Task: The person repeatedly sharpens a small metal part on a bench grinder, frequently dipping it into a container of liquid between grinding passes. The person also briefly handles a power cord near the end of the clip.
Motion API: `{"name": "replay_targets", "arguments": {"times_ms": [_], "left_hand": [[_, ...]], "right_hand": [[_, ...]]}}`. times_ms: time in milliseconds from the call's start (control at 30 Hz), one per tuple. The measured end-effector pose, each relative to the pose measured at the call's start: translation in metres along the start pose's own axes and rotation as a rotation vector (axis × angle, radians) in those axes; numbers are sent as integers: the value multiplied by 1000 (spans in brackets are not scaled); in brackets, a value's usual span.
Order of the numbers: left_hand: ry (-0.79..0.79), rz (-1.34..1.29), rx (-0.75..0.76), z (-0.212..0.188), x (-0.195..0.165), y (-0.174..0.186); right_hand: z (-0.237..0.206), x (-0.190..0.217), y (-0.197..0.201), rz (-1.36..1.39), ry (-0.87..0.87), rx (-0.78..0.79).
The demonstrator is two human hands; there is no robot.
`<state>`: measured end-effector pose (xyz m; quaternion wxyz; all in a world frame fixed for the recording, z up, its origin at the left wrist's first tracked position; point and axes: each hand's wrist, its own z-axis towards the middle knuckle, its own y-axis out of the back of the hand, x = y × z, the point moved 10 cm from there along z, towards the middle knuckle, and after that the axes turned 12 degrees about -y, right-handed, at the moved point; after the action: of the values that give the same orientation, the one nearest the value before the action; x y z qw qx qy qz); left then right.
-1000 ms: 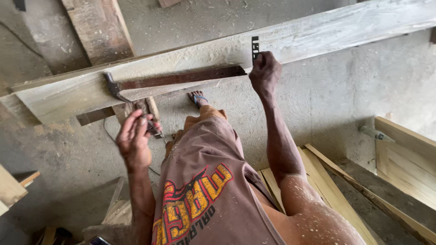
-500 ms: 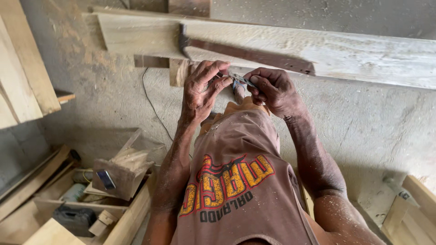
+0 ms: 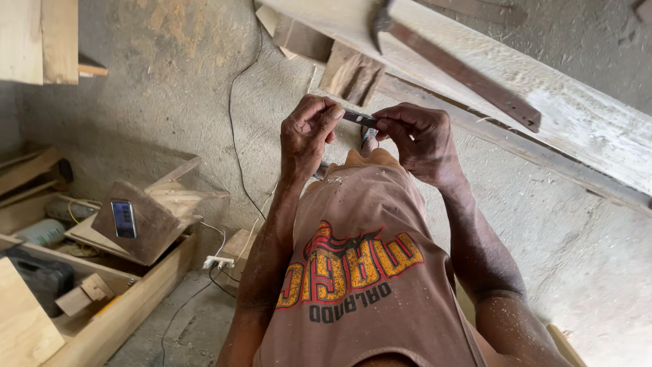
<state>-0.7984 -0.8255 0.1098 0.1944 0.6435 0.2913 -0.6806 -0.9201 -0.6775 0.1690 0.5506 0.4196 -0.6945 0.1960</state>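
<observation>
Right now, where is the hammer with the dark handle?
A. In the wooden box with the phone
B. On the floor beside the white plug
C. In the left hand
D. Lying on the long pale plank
D: the hammer lies on the long pale plank, while both hands pinch a small dark piece.

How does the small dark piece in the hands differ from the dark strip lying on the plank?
The small dark piece is short, pinched in the air between the left hand and right hand. The dark strip is far longer, lies flat along the pale plank, and no hand touches it. Both look dark and narrow.
</observation>
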Motion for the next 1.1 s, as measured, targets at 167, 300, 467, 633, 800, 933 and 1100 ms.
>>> {"name": "replay_targets", "arguments": {"times_ms": [167,300,467,633,800,933,1100], "left_hand": [[30,-28,-60,-27,4,56],[-2,52,-116,-44,10,103],[-8,-35,-290,-69,30,164],[-112,286,-529,-108,19,228],[164,-6,-939,-176,44,257],[323,-28,-1173,-241,63,265],[124,-142,-1480,-310,90,242]], "right_hand": [[-11,35,-55,-291,158,-95],[-8,48,-105,-369,257,-103],[18,42,-192,-397,305,190],[44,42,-274,-519,509,423],[48,51,-351,-551,701,750],[25,39,-420,-592,737,1046],[-39,15,-466,-589,773,1428]]}}
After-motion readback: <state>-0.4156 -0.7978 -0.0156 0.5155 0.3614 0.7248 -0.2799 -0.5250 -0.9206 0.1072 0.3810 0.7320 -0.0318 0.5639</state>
